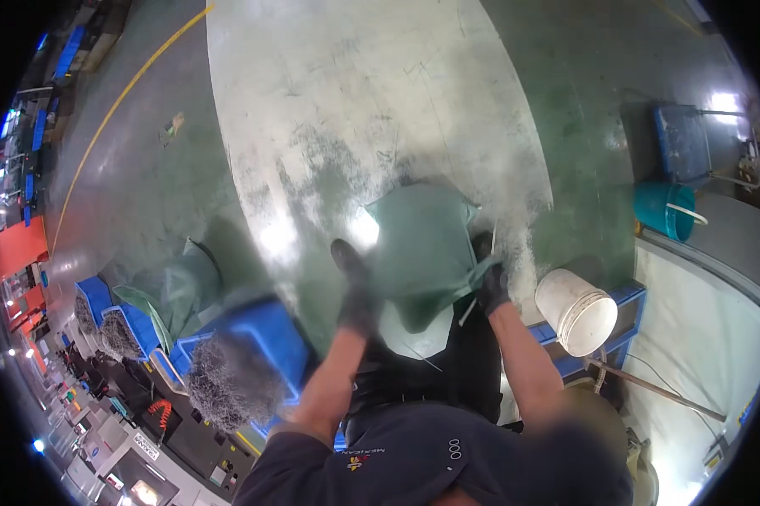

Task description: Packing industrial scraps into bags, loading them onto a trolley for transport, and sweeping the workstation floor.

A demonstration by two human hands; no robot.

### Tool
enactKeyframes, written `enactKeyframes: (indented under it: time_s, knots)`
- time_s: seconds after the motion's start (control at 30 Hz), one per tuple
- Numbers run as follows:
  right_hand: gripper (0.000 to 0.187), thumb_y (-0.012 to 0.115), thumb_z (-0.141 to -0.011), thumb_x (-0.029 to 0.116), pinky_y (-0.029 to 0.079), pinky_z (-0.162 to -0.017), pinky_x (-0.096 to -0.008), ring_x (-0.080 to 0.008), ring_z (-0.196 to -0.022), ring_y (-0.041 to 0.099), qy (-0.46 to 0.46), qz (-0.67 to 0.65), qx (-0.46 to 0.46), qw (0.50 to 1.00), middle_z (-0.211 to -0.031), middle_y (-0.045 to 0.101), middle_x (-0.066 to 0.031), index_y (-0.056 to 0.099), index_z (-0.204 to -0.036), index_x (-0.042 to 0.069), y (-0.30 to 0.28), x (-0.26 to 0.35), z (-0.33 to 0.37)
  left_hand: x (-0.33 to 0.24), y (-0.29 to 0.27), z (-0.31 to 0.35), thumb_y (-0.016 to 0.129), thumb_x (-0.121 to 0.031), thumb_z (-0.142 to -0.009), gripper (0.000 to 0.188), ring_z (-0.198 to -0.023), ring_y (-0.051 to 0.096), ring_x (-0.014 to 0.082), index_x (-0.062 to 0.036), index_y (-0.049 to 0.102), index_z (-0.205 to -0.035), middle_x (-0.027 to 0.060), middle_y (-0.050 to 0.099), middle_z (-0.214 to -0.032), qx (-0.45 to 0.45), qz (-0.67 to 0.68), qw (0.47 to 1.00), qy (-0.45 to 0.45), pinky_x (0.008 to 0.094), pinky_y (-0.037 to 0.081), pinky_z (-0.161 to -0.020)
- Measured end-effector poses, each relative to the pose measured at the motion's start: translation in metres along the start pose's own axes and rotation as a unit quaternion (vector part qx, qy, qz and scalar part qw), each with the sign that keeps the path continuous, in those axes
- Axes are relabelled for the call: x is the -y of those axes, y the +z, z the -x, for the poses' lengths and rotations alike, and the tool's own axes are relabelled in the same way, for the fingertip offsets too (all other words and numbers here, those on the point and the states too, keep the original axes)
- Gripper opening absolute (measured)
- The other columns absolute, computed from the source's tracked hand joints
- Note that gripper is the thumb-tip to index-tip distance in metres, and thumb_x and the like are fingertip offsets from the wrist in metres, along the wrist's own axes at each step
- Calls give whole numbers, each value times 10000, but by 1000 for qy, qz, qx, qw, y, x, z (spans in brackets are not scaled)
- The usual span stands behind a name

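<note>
A green sack (422, 240) is in front of my legs, its near side folded down in a point. Something pale (415, 331) shows just below that fold. At a gathered corner on the sack's right, my right hand (492, 291), in a dark glove, is closed on the green cloth. A thin white strip (468, 313) hangs beside that hand. My left hand (359, 308), also dark-gloved, is at the sack's left edge; blur hides its fingers, so I cannot tell whether it grips the cloth.
Left of me are blue bins (270, 337) heaped with tangled metal shavings (228, 384), and another green sack (186, 282). A white bucket (576, 312) tilts on my right, by a blue frame. Farther right is a teal bucket (665, 211). Machines line the far left.
</note>
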State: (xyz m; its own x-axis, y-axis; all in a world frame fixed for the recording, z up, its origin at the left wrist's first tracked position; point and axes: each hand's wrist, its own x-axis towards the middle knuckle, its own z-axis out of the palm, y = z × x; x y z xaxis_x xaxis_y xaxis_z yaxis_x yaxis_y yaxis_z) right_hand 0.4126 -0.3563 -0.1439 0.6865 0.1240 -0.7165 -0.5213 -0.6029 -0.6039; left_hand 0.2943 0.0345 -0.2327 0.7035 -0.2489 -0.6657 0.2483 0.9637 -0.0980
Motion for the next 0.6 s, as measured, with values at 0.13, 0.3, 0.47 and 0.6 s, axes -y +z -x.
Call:
enactKeyframes:
  time_s: [0.13,0.3,0.47,0.6]
  knots:
    - [239,492,-881,234,471,-625,-353,-227,-720,565,-113,306,-271,905,-870,591,-95,553,-1019,48,19,-182,59,116,84,-23,455,-537,-866,320,-401,407,170,-237,505,-766,2,474,-551,-215,-322,921,-25,307,336,-346]
    - [148,509,-799,178,452,-672,-432,-345,-798,570,61,-147,-135,978,-808,586,-163,579,-853,60,33,-101,44,78,108,17,388,-502,-915,365,-352,365,143,-234,441,-673,-17,433,-497,-330,-308,892,-33,292,304,-310]
    - [172,468,-795,139,452,-699,-433,-354,-853,567,-56,248,-241,937,-916,600,-159,597,-893,81,21,-134,21,92,124,-21,399,-412,-926,326,-331,351,139,-225,477,-671,6,459,-496,-239,-310,920,14,275,297,-306]
    - [250,406,-821,148,425,-831,-409,-334,-974,529,-7,293,-121,948,-1033,563,-160,579,-984,73,9,-99,31,85,151,-21,401,-412,-924,319,-324,348,142,-215,500,-694,35,499,-514,-351,-281,893,34,285,291,-304]
